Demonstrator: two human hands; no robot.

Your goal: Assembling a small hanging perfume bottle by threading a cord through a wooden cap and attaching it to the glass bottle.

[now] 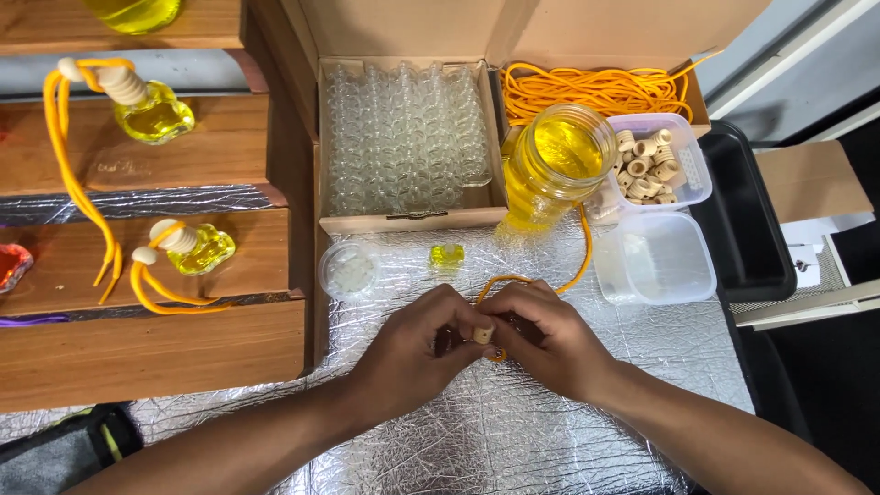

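My left hand (412,344) and my right hand (545,339) meet over the foil-covered table, fingertips pinched together on a small wooden bead cap (482,335) threaded on an orange cord (581,252). The cord loops up from between my fingers toward the glass jar of yellow liquid (557,165). A small filled yellow bottle (446,256) stands on the foil just beyond my hands, next to a round clear lid with white stoppers (349,270).
A cardboard box holds several empty small glass bottles (408,137) and a bundle of orange cord (596,90). A clear tub of wooden caps (653,163) and an empty clear tub (658,259) sit right. Wooden steps at left (147,348) carry finished bottles (197,247). A black tray (742,229) lies far right.
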